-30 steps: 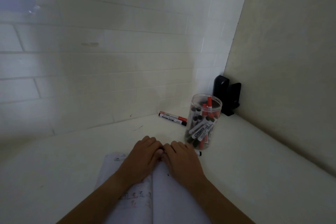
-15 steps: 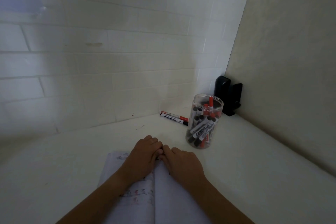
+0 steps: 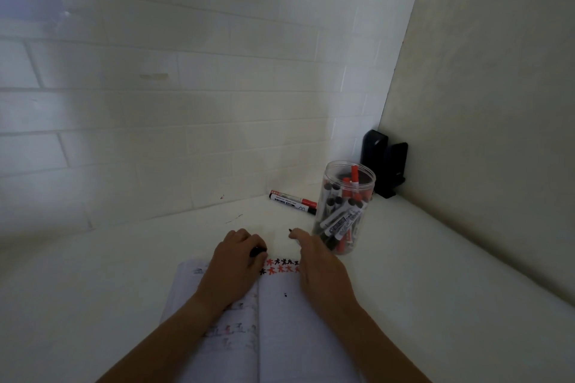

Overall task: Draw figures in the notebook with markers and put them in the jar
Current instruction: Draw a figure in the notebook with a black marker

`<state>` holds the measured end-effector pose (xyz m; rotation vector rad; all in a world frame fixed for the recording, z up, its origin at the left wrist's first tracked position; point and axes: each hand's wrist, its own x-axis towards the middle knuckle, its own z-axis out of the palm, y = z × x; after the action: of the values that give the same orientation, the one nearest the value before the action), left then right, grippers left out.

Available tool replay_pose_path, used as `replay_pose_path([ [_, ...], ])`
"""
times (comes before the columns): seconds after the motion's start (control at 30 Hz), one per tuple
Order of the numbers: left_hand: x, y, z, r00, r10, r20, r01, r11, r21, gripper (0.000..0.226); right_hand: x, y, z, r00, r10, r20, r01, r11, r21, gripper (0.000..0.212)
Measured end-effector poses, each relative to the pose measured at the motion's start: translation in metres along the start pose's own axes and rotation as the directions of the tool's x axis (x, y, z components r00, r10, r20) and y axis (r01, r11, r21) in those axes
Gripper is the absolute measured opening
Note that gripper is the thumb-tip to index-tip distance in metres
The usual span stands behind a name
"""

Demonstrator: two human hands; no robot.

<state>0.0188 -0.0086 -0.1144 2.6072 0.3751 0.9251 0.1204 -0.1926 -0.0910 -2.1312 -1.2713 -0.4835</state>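
Observation:
An open notebook [image 3: 280, 320] lies on the white table in front of me. Rows of small red and black figures [image 3: 280, 266] run along the top of its right page. My left hand [image 3: 233, 264] rests on the left page, closed on a black marker cap [image 3: 258, 251]. My right hand [image 3: 320, 270] is a little to the right, closed on a marker whose black tip [image 3: 290, 230] pokes out past the fingers; the marker's body is hidden. A clear plastic jar [image 3: 345, 183] with several red and black markers stands upright just beyond my right hand.
Two markers [image 3: 292, 200], red-capped and black-capped, lie side by side on the table [image 3: 124, 274] against the tiled back wall, left of the jar. A black stand-like object [image 3: 384, 162] sits in the corner behind the jar. A plain wall closes the right side.
My hands were pressed together at the top of the notebook; they have pulled apart, the cap in the left and the marker in the right. The drawn figures now show between them.

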Motion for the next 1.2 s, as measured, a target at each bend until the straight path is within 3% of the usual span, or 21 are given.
replay_pose_path([
  [0.07,0.000,-0.001,0.001,1.000,-0.014,0.022,0.014,1.000,-0.003,0.026,0.001,0.009,-0.003,0.998,-0.040,-0.044,0.041,0.999,0.013,0.036],
  [0.13,0.000,-0.001,0.001,0.999,-0.025,0.031,0.025,1.000,-0.001,0.029,0.001,0.012,-0.009,0.993,0.002,-0.118,0.020,0.983,0.184,0.026],
  [0.23,0.001,-0.001,0.001,0.998,-0.050,0.043,0.050,0.999,-0.004,0.033,0.002,0.014,-0.019,0.980,0.194,-0.052,-0.135,0.827,0.546,0.044],
  [0.33,0.001,0.000,0.001,0.997,-0.060,0.044,0.060,0.998,-0.004,0.029,0.002,0.016,-0.024,0.965,0.260,0.028,-0.196,0.646,0.738,0.050],
  [0.4,0.002,-0.001,0.001,0.997,-0.066,0.045,0.067,0.998,-0.009,0.020,0.000,0.019,-0.025,0.968,0.239,0.074,-0.216,0.650,0.729,0.047],
  [0.53,0.002,-0.001,0.002,0.997,-0.067,0.044,0.068,0.998,-0.018,0.010,0.000,0.016,-0.022,0.959,0.256,0.124,-0.272,0.695,0.666,0.015],
  [0.7,0.002,0.001,0.000,0.997,-0.074,0.036,0.074,0.997,-0.016,0.013,0.002,0.014,-0.026,0.925,0.357,0.129,-0.336,0.613,0.715,0.029],
  [0.83,0.002,0.002,-0.001,0.996,-0.083,0.042,0.084,0.996,-0.016,0.013,0.001,0.020,-0.025,0.894,0.409,0.183,-0.400,0.544,0.738,0.016],
  [0.9,0.002,0.003,-0.002,0.996,-0.082,0.043,0.083,0.996,-0.015,0.012,0.001,0.021,-0.024,0.877,0.438,0.197,-0.436,0.555,0.709,0.010],
  [1.03,0.002,0.003,-0.002,0.995,-0.086,0.046,0.087,0.996,-0.011,0.012,0.000,0.021,-0.022,0.815,0.562,0.143,-0.535,0.632,0.562,0.027],
  [1.2,0.002,0.003,-0.001,0.996,-0.083,0.041,0.084,0.996,-0.011,0.012,-0.003,0.020,-0.022,0.777,0.611,0.154,-0.585,0.610,0.535,0.026],
])
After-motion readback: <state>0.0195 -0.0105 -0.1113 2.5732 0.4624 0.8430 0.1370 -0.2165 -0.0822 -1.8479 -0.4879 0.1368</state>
